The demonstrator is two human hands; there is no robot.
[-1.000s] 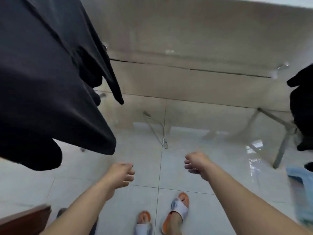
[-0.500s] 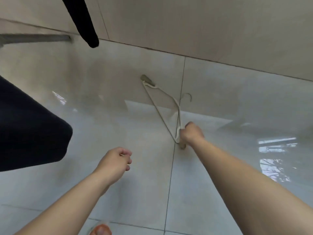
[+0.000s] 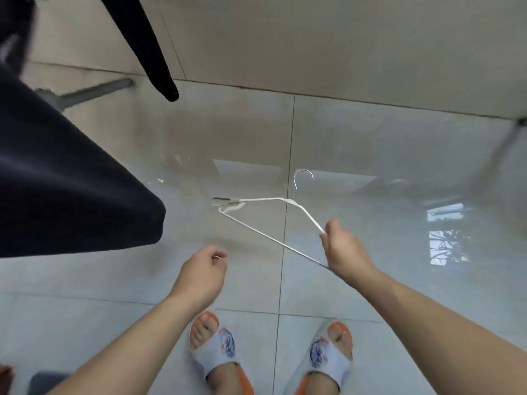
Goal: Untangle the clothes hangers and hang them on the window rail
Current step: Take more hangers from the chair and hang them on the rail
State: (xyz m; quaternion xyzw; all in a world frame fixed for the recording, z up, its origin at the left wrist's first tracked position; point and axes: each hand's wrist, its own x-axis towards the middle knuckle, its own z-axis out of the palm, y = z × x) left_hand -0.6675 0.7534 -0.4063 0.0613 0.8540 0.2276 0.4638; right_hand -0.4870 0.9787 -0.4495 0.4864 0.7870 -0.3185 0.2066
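While the right hand [image 3: 343,250] grips one shoulder end of a white wire hanger [image 3: 266,220], the hanger hangs in the air above the floor [image 3: 370,166], clear of the tiles. Fingers and thumb of that hand curl round the wire where the sloping arm and the bottom bar meet. From this corner the bottom bar runs up and to the left to the far corner, where a small grey clip-like piece sticks out; blur hides what it is. The metal hook [image 3: 303,178] stands at the top of the frame, pointing away from the person, its open side turned right. Only one hanger shows.

The left hand [image 3: 204,270] hovers lower and to the left, near the hanger but apart from it. Its fingers are loosely curled toward the palm and hold nothing that can be seen. Both forearms are bare and reach forward from the bottom edge.

Below the hands two feet in pale slippers [image 3: 328,357] with orange trim and a printed mark stand on the glossy pale tiles; a grout line runs between them. The tiles mirror a bright window at the right. A beige wall [image 3: 342,38] meets the floor across the upper part of the view.

Dark cloth [image 3: 71,189] fills the left side, close to the camera, and a second dark strip [image 3: 142,44] hangs down from the top edge, ending above the floor. A grey metal leg [image 3: 94,91] lies at an angle on the floor at upper left, partly behind the cloth; another grey leg shows blurred at the right edge.
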